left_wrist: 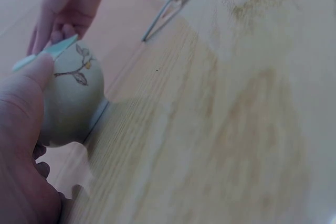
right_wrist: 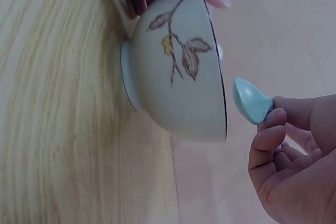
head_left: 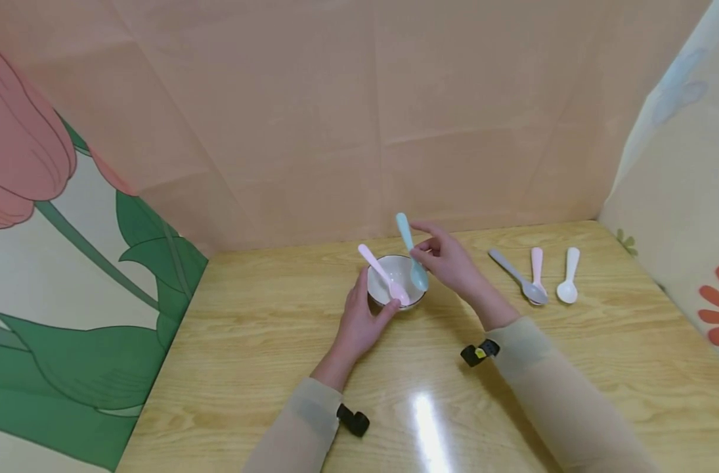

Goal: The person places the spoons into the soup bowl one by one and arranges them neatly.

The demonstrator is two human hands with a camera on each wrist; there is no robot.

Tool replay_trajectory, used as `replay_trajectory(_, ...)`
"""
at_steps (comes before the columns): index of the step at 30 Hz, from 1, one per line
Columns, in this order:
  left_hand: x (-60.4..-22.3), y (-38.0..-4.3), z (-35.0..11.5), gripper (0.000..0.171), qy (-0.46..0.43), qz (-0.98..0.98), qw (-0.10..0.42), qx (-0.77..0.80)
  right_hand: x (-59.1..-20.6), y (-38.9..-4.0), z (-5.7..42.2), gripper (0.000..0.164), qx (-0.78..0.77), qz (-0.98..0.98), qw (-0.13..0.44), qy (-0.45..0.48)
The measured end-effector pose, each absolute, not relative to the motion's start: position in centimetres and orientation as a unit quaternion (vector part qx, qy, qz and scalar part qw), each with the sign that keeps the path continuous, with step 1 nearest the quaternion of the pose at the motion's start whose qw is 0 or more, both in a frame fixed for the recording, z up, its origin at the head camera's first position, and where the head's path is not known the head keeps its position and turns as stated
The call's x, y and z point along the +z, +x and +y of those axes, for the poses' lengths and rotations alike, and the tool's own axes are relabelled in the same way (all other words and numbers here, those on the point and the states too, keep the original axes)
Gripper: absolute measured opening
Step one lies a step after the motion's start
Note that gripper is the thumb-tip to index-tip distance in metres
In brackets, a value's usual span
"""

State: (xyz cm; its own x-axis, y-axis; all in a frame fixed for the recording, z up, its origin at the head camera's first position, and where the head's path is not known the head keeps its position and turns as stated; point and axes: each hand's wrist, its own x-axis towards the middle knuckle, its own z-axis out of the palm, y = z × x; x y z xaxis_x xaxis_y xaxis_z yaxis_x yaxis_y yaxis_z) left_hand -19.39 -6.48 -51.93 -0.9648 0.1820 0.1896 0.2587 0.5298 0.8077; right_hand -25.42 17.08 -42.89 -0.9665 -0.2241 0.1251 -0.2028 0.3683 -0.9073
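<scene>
A white bowl with a dark rim and a painted twig stands on the wooden table. My left hand grips the bowl's left side, its thumb at the near rim. Inside the bowl leans a pink spoon, its handle sticking out past the far left rim. Between thumb and fingers, my right hand pinches a light blue spoon near the middle. That spoon's head is at the bowl's right rim, apart from the bowl in the right wrist view.
To the right on the table lie a grey spoon, a second pink spoon partly under its head, and a white spoon. A pinkish cloth backdrop hangs along the far edge, with printed panels on both sides.
</scene>
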Motion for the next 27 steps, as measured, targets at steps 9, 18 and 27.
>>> replay_trajectory(9, -51.8, -19.3, -6.4, 0.102, -0.123, -0.874, 0.035, -0.468, -43.3, -25.4, 15.4, 0.060, -0.526, 0.838, 0.013, -0.144)
replay_trajectory(18, -51.6, -19.3, -6.4, 0.100, -0.127, -0.872, 0.038, -0.471, -44.0, -25.5, 14.5, 0.059, -0.481, 0.862, 0.004, -0.162)
replay_trajectory(27, -51.8, -19.4, -6.4, 0.099, -0.130, -0.873, 0.040, -0.469, -44.1, -25.6, 13.9, 0.061, -0.464, 0.870, 0.025, -0.167)
